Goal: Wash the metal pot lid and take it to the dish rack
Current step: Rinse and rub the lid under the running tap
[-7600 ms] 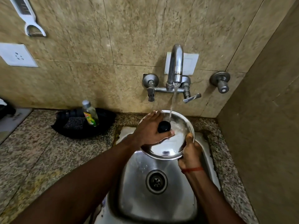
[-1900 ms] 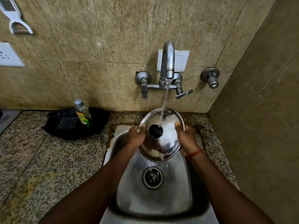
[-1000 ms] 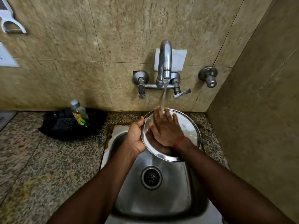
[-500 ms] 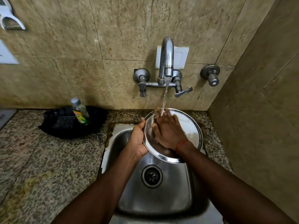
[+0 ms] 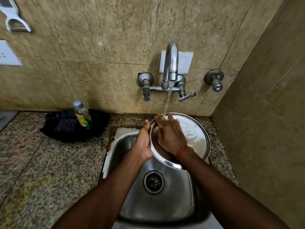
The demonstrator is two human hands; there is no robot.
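The round metal pot lid is held tilted over the back of the steel sink, its hollow inner side facing me. My left hand grips its left rim, thumb on top. My right hand lies flat inside the lid with the fingers spread, pressed on the wet metal. Water from the running tap falls onto my right fingertips at the lid's upper edge. The lid's knob is hidden underneath.
A dish soap bottle stands in a black tray with a scrubber on the granite counter to the left. A tiled wall closes the right side. The drain lies below the lid.
The lid was turned over from knob side up to inner side up. My right hand left the rim and now rubs flat inside the lid, shifting slightly under the stream.
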